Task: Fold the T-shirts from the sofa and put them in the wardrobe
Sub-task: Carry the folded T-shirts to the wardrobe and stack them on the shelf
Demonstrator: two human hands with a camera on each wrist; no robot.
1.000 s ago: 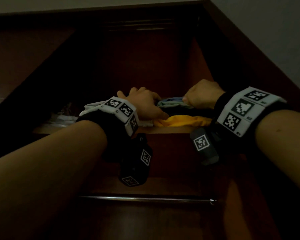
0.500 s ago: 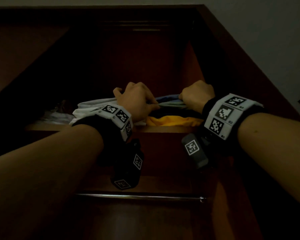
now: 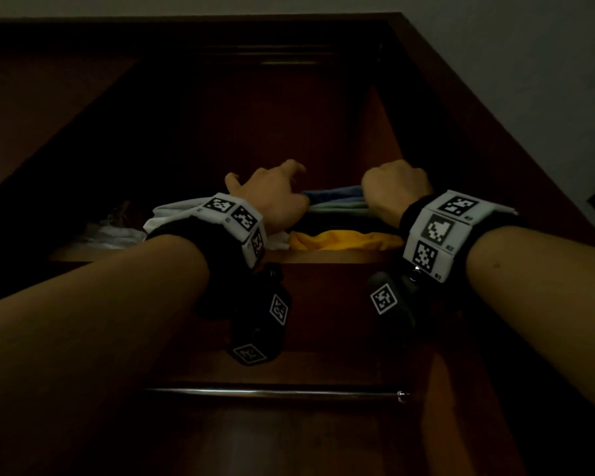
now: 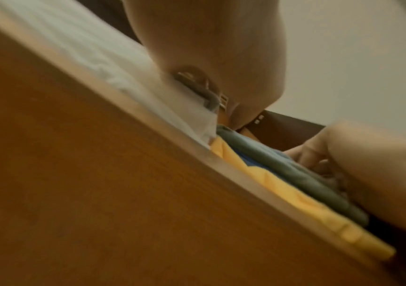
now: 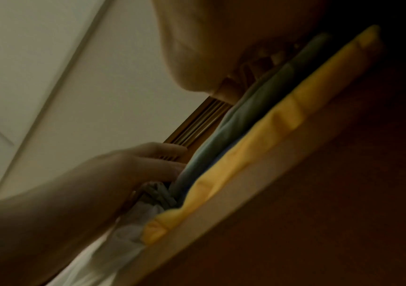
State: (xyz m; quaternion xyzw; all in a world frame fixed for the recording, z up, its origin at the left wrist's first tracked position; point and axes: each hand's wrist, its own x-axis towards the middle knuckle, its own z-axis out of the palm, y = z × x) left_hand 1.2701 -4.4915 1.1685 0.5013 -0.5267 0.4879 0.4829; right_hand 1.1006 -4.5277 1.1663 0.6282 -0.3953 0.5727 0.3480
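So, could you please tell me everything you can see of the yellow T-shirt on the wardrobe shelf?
The yellow T-shirt is soft, matte cloth, folded flat and lying at the bottom of a stack at the front edge of the wooden wardrobe shelf. Its folded edge is wrinkled and bulges slightly over the lip. Grey-green and blue folded shirts rest on top of it, and a white garment lies against its left end. Neither hand appears to touch it; both hold the layers above.
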